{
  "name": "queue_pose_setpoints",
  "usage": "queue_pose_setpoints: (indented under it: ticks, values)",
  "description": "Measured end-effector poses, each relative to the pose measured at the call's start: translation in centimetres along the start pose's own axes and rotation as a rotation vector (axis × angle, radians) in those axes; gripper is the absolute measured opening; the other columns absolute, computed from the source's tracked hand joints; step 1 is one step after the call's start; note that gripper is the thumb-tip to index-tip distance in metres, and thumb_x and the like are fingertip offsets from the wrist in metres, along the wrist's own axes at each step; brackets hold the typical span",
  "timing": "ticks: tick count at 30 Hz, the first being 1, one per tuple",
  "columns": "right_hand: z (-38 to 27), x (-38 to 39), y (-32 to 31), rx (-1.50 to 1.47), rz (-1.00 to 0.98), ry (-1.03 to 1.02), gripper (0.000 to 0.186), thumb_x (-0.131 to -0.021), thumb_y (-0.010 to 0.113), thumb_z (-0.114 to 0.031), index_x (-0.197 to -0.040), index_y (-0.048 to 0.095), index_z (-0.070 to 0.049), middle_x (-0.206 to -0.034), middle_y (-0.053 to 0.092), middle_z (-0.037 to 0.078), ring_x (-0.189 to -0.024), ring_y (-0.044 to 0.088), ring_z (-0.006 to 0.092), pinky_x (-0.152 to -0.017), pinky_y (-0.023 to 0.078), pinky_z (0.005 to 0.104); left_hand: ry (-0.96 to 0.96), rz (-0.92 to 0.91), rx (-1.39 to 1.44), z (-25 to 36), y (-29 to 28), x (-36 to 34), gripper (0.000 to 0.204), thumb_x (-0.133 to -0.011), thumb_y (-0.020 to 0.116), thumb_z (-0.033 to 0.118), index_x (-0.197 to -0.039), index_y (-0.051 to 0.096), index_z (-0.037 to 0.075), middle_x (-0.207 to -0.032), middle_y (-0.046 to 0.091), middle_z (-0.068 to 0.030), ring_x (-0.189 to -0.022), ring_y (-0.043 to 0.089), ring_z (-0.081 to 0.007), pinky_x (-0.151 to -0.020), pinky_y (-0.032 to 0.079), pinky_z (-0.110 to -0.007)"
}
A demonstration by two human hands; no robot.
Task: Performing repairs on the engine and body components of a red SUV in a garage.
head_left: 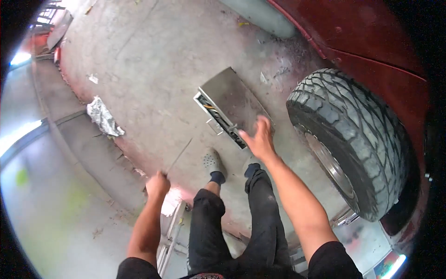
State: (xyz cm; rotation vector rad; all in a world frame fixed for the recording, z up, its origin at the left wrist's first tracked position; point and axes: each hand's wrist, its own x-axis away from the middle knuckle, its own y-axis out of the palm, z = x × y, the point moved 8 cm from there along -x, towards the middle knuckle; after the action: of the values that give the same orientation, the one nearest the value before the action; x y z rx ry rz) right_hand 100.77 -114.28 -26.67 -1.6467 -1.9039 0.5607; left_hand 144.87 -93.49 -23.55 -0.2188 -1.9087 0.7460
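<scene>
My left hand (158, 185) is closed around one end of a long thin rod (180, 155), which points up and to the right over the floor; its exact kind does not show. My right hand (261, 142) has its fingers apart and slightly blurred, with nothing in them. It hovers by the near right end of a grey-brown metal toolbox (234, 93) on the floor. Along the box's left side an open compartment (217, 118) shows dark and orange items that are too small to name. A wire-like handle (214, 126) sticks out from that side.
A large off-road tyre (357, 125) stands at the right under a dark red vehicle body (371, 37). Crumpled silver sheeting (103, 117) lies at the left, beside pale panels (46, 195). My feet in grey clogs (213, 162) stand just nearer than the box.
</scene>
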Motion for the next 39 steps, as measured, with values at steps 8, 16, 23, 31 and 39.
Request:
queue_pose_setpoints:
  ticks: [8, 16, 23, 31, 39]
  values:
    - [7.3, 43.9, -21.9, -0.001, 0.042, 0.979, 0.051, -0.108, 0.051, -0.045, -0.088, 0.066, 0.0, -0.084, 0.069, 0.021, -0.082, 0.068, 0.0394, -0.079, 0.051, 0.0531, -0.082, -0.466, 0.348, -18.0, 11.1, 19.0, 0.048, -0.102, 0.064, 0.042, -0.089, 0.074, -0.003, -0.074, 0.075, -0.0191, -0.062, 0.074, -0.0327, -0.066, 0.061, -0.047]
    - [-3.3, 65.4, -34.2, 0.156, 0.226, 1.104, 0.042, -0.111, 0.046, -0.036, -0.11, 0.068, 0.0, -0.11, 0.072, 0.026, -0.104, 0.068, 0.0478, -0.09, 0.053, 0.0575, 1.168, -0.114, -0.79, 5.3, -2.4, 25.9, 0.043, -0.1, 0.057, 0.038, -0.126, 0.07, 0.006, -0.105, 0.077, -0.0195, -0.097, 0.074, -0.0392, -0.085, 0.059, -0.051]
    - [-3.5, 77.1, -38.9, -0.191, 0.328, 0.677, 0.042, -0.108, 0.056, -0.038, -0.124, 0.068, -0.002, -0.114, 0.074, 0.023, -0.103, 0.071, 0.0438, -0.089, 0.055, 0.0518, 1.274, 0.019, -0.746, 25.1, 8.0, 55.6, 0.04, -0.095, 0.056, 0.03, -0.121, 0.074, 0.006, -0.119, 0.073, -0.0267, -0.114, 0.069, -0.0452, -0.1, 0.055, -0.052]
    - [-3.0, 100.4, -62.5, -0.853, 0.717, 0.648, 0.044, -0.11, 0.06, -0.04, -0.127, 0.069, 0.0, -0.083, 0.064, 0.003, -0.068, 0.059, 0.0106, -0.062, 0.051, 0.0307, 1.567, -0.292, -0.678, 43.3, 24.9, 103.5, 0.051, -0.105, 0.052, 0.049, -0.113, 0.072, 0.003, -0.107, 0.073, -0.0279, -0.106, 0.068, -0.0475, -0.093, 0.052, -0.054]
    - [6.9, 117.2, -83.4, -0.799, 1.422, 0.572, 0.028, -0.112, 0.056, -0.027, -0.12, 0.066, -0.002, -0.077, 0.056, -0.002, -0.063, 0.053, 0.0066, -0.056, 0.045, 0.0254, 1.712, -0.458, -0.682, 59.6, 36.1, 125.0, 0.049, -0.109, 0.05, 0.05, -0.117, 0.071, 0.006, -0.104, 0.072, -0.0248, -0.101, 0.068, -0.0465, -0.089, 0.051, -0.054]
